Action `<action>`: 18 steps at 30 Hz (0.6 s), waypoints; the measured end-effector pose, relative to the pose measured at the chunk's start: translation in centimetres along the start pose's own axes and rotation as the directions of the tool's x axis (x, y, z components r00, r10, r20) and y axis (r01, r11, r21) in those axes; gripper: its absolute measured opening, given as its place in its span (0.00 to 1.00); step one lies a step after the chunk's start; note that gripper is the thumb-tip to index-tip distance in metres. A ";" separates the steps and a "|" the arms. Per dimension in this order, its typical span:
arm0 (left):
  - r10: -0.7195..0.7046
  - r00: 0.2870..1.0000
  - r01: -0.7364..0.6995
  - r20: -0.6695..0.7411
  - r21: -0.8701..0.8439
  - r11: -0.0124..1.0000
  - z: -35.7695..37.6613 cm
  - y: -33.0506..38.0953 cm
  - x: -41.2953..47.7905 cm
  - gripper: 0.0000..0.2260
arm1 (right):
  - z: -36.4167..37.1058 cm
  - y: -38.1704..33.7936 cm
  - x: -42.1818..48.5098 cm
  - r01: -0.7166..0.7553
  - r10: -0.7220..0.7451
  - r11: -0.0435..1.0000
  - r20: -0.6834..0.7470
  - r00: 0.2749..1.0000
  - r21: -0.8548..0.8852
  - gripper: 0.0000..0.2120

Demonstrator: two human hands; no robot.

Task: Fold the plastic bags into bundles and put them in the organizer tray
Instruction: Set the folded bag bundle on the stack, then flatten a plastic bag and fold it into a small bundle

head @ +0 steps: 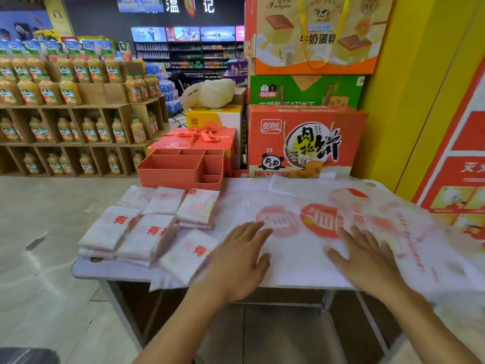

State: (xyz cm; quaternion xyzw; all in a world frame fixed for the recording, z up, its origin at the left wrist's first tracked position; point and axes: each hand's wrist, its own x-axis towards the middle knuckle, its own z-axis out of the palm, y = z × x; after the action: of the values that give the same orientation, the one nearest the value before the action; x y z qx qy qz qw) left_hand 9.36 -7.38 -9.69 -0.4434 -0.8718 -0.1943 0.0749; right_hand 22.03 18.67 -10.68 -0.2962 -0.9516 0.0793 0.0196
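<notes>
- Palms face down on both sides: my left hand (241, 261) lies flat on the near left part of a plastic bag (296, 248), fingers straight and only slightly apart, pinching nothing.
- My right hand (367, 261) lies flat on the same bag further right, fingers straight and fanned a little, thumb out toward the left hand. Its outline is blurred.
- The bag is spread out unfolded over the right half of the table (86, 270). It is white with round red prints, and its right side runs past the table's edge.
- Folded bundles (147, 232) sit in two rows on the left half of the table, some stacked. The nearest one lies just beside my left hand.
- The organizer tray (170, 169), coral with several compartments, stands at the far side of the table, just behind the bundles.
- Behind the tray are a red gift box (199, 139) with a ribbon and an orange carton (307, 140).
- Shelves of juice bottles (65, 101) fill the left background.
</notes>
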 end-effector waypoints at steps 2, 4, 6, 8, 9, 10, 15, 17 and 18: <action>0.059 0.994 -0.061 0.094 0.017 0.998 2.1 1.5 1.9 0.25 | -0.1 0.8 -0.1 0.044 -0.044 0.999 -0.003 0.999 0.011 0.42; 0.097 0.980 -0.108 0.176 0.055 0.993 3.6 2.2 3.3 0.27 | -0.4 1.6 0.0 0.086 -0.087 0.996 0.008 0.996 0.012 0.39; 0.100 0.969 -0.122 0.227 0.082 0.989 4.4 2.2 4.3 0.30 | -0.8 2.4 0.0 0.126 -0.127 0.992 0.037 0.991 0.008 0.37; 0.105 0.960 -0.135 0.259 0.099 0.986 4.5 2.1 4.6 0.30 | -1.0 3.6 -0.2 0.186 -0.187 0.982 0.059 0.981 0.024 0.36; 0.112 0.956 -0.145 0.272 0.104 0.984 4.5 1.9 4.6 0.30 | -1.1 4.2 -0.4 0.215 -0.217 0.976 0.062 0.974 0.035 0.36; 0.119 0.950 -0.155 0.287 0.108 0.982 4.4 1.8 4.5 0.31 | -1.1 4.9 -0.7 0.237 -0.240 0.971 0.065 0.969 0.041 0.37; 0.119 0.931 -0.173 0.346 0.129 0.976 3.5 2.1 3.7 0.31 | -1.2 7.3 -2.6 0.263 -0.262 0.965 0.086 0.961 0.001 0.42; 0.126 0.923 -0.180 0.365 0.117 0.977 3.2 2.3 3.2 0.32 | -1.4 8.4 -3.3 0.274 -0.273 0.962 0.092 0.958 0.002 0.45; 0.134 0.916 -0.189 0.379 0.111 0.976 3.0 2.4 2.9 0.33 | -1.5 8.9 -3.7 0.287 -0.287 0.958 0.084 0.954 0.012 0.45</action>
State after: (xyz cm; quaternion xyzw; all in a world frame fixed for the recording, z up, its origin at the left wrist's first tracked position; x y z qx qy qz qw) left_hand 9.68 -2.73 -10.95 -0.5360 -0.8423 -0.0367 -0.0426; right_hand 30.17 23.99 -10.65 -0.1514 -0.9845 0.0880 -0.0097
